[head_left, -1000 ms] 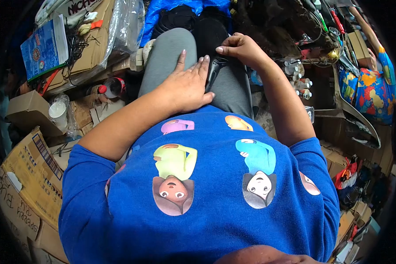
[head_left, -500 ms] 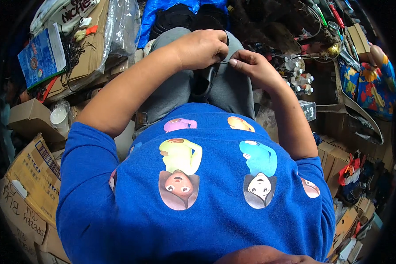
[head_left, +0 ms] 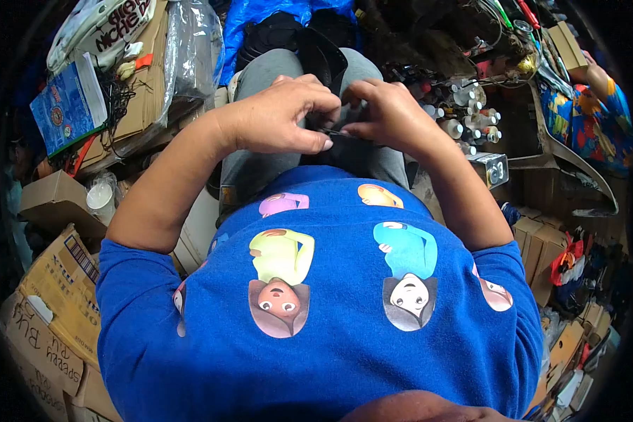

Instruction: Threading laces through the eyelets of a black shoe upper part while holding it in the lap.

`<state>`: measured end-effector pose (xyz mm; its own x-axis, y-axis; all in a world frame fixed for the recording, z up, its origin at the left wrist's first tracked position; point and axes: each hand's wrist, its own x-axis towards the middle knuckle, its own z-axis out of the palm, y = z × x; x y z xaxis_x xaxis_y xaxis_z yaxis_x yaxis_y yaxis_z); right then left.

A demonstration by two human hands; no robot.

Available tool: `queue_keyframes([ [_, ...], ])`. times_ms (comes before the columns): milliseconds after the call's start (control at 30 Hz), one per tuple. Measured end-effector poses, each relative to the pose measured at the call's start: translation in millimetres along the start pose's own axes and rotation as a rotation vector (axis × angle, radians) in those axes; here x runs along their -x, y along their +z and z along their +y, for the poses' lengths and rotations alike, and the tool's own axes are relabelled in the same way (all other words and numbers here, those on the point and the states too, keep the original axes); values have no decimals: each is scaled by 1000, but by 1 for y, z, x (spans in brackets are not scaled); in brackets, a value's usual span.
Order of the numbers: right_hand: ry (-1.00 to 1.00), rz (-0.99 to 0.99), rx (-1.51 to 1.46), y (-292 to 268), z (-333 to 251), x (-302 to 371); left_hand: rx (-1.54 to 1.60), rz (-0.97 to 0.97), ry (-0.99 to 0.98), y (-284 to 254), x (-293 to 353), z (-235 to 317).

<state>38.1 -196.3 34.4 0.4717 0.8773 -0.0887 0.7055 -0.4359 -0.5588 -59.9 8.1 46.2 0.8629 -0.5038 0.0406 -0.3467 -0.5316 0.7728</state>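
Both of my hands are over my lap, between grey-trousered thighs, with a black, flat, strap-like piece (head_left: 323, 58) there. My left hand (head_left: 278, 116) has its fingers curled and its thumb stretched along the near side, with a thin dark edge of the piece at its grip. From the other side, my right hand (head_left: 387, 116) pinches the same edge between thumb and bent fingers. The piece's broader end stands up beyond my hands, near my knees. Its lower part is hidden by my fingers, so I cannot make out its exact kind.
On the left lie a blue book (head_left: 67, 105), flattened cardboard in clear plastic, an open box (head_left: 60, 204) and a white cup (head_left: 100, 195). Several small bottles (head_left: 475, 119) stand right of my knee. A person in colourful clothing (head_left: 598, 126) is at the far right.
Both hands have come nearer to my body. The black piece's broad end now rises beyond my hands; before, a dark part hung below them. My left hand has opened somewhat around it.
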Motion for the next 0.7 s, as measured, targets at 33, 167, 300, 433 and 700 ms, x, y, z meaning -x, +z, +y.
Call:
queue_keyframes([
  [33, 2, 7, 4, 4, 0, -2, -5, -2, 7, 0, -3, 2],
  [167, -249, 210, 113, 15, 11, -7, -52, 17, 6, -7, -12, 6],
  [300, -249, 557, -142, 8, 9, -12, 286, 46, -47, -12, -8, 6],
  [433, -201, 324, -969, 8, 1, -14, 647, 132, -28, -25, -10, 14],
  [700, -489, 447, -1334, -77, 37, 30, 374, 464, 232, -104, 52, 12],
])
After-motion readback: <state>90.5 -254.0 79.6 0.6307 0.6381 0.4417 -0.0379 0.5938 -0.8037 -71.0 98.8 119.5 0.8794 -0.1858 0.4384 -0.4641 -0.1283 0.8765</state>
